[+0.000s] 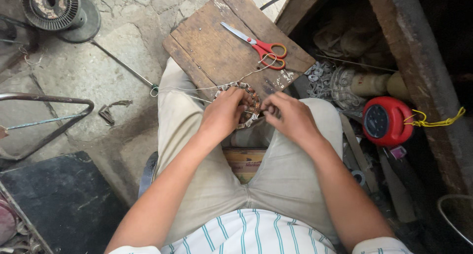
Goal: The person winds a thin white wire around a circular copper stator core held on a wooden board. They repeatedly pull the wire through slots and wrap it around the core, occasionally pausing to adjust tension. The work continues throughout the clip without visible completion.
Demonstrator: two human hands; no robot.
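A round coil ring (pixel 249 100) with copper windings and pale paper slips rests on my knees at the near edge of a worn wooden board (pixel 217 42). My left hand (pixel 224 113) grips the ring's left side. My right hand (pixel 290 117) pinches at the ring's right side, fingers closed on it. A thin white string (pixel 187 89) runs from the ring out to the left and loops up toward red-handled scissors (pixel 261 46) lying on the board.
A red round meter case (pixel 386 120) with a yellow cord lies at right among scrap and a pale bottle (pixel 369 84). A wire spool (pixel 51 5) sits far left on the stone floor, a bent metal frame (pixel 49 117) and a black slab (pixel 59 200) nearer.
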